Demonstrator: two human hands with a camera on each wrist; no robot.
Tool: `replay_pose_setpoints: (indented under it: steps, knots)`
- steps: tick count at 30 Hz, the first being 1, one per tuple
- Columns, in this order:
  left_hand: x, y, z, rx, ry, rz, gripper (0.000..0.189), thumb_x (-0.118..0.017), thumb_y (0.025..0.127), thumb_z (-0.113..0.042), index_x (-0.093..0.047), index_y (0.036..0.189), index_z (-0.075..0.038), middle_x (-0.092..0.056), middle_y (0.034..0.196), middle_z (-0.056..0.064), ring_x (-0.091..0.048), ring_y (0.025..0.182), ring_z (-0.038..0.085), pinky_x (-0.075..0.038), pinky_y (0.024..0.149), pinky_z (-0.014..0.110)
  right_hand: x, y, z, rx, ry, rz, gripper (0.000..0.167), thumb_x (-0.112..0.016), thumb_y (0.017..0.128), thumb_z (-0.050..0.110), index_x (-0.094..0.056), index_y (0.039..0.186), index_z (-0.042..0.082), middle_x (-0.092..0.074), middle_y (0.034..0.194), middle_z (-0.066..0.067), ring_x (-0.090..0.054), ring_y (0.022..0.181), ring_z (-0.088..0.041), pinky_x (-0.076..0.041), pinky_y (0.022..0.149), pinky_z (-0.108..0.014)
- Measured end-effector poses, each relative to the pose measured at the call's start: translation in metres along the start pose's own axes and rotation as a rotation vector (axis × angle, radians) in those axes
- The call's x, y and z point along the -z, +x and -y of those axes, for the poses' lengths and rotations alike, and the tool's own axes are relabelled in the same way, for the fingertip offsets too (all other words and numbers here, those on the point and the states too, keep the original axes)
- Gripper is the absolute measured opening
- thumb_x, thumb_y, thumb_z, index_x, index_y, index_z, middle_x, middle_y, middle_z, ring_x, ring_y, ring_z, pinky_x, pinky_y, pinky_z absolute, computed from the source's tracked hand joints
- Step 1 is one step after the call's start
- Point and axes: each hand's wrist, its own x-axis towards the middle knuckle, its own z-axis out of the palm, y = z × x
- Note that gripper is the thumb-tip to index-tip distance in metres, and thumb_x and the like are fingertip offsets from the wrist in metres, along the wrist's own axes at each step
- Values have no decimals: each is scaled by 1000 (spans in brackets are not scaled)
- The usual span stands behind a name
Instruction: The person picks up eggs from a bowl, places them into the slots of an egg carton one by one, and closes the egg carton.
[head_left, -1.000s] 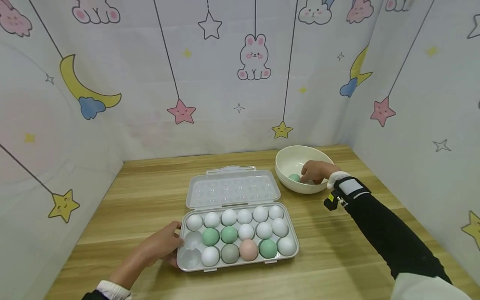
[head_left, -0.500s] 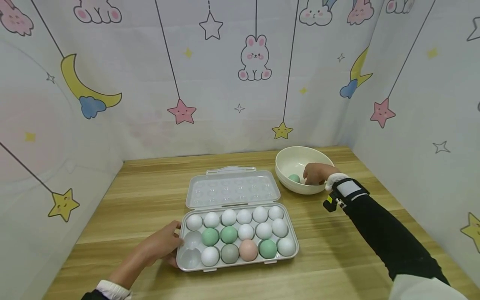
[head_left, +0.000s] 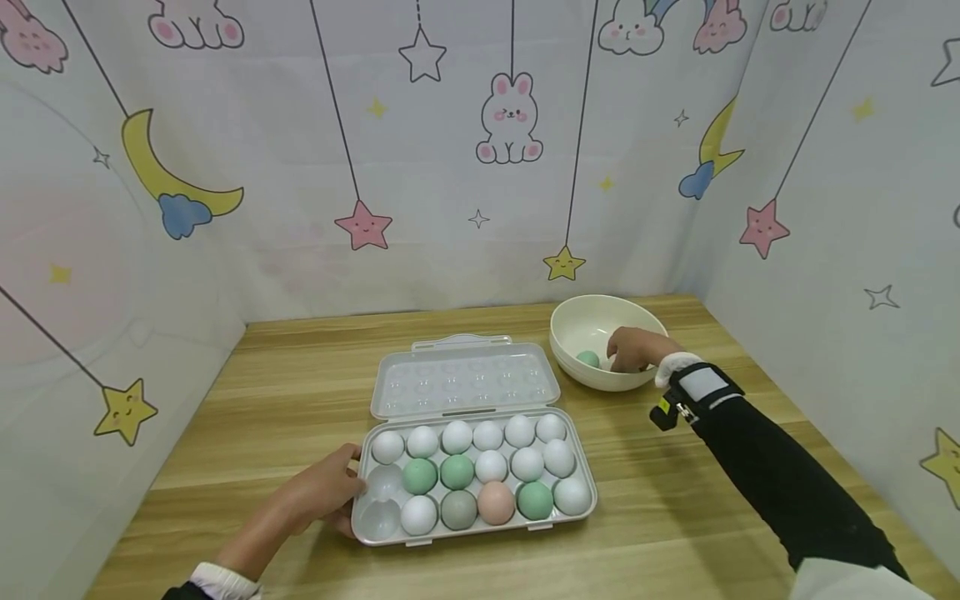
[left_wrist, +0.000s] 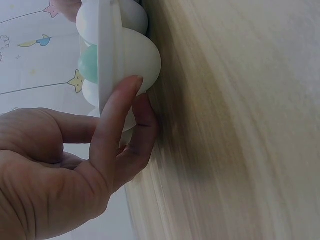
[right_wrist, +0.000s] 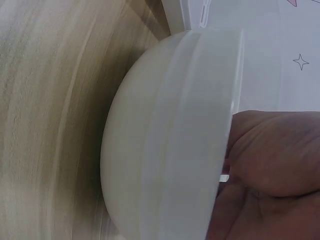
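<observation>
My left hand [head_left: 318, 487] grips the left end of a plastic egg box [head_left: 480, 532], thumb and fingers around its edge. In the left wrist view the fingertips of my left hand [left_wrist: 75, 165] press against a rounded cup under the rim. White, green, grey and pink eggs sit in the box; two cups at its left end show bare bottoms. My right hand [head_left: 636, 347] reaches down into a cream bowl [head_left: 600, 381], beside a green egg [head_left: 588, 358]. The bowl's wall [right_wrist: 165, 130] hides its fingertips, so any hold there cannot be seen.
The box's clear lid [head_left: 465, 382] lies folded back behind it, left of the bowl. Everything rests on a wood-grain table [head_left: 315, 367]. Printed cloth walls [head_left: 285, 150] enclose its back and sides.
My right hand has gone slightly deeper into the bowl, and the pale egg by its fingers is now hidden. My left hand keeps its place on the box.
</observation>
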Motion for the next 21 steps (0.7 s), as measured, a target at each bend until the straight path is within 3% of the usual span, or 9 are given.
replay_pose_setpoints:
  steps: [4,8,15,21]
  knots:
    - [0,0,1,2,0,3,42,-47,99,9,-31,138,16,-59,102,26,-69,78,30,-64,61,43,4,-8,1,-2,10,-92,40,-73,90,12,-65,122,-10,-64,116,-22,-62,90,-28,-57,77,-37]
    - [1,0,1,3,6,7,42,-47,99,9,-31,138,15,-59,102,25,-69,78,30,-64,61,42,10,-14,1,16,8,-166,47,-74,90,12,-60,128,-13,-60,129,-30,-61,108,-38,-55,94,-50]
    - [1,0,0,14,0,0,45,-47,99,8,-31,140,15,-59,103,25,-68,79,30,-64,61,42,23,-29,13,45,108,-306,46,-69,94,9,-56,130,-18,-62,122,-32,-61,104,-39,-55,90,-52]
    - [1,0,0,15,-1,1,45,-47,99,8,-30,140,15,-59,103,26,-69,79,30,-64,62,43,36,-52,35,79,209,-388,45,-69,95,13,-56,130,-12,-64,117,-27,-62,97,-35,-57,82,-47]
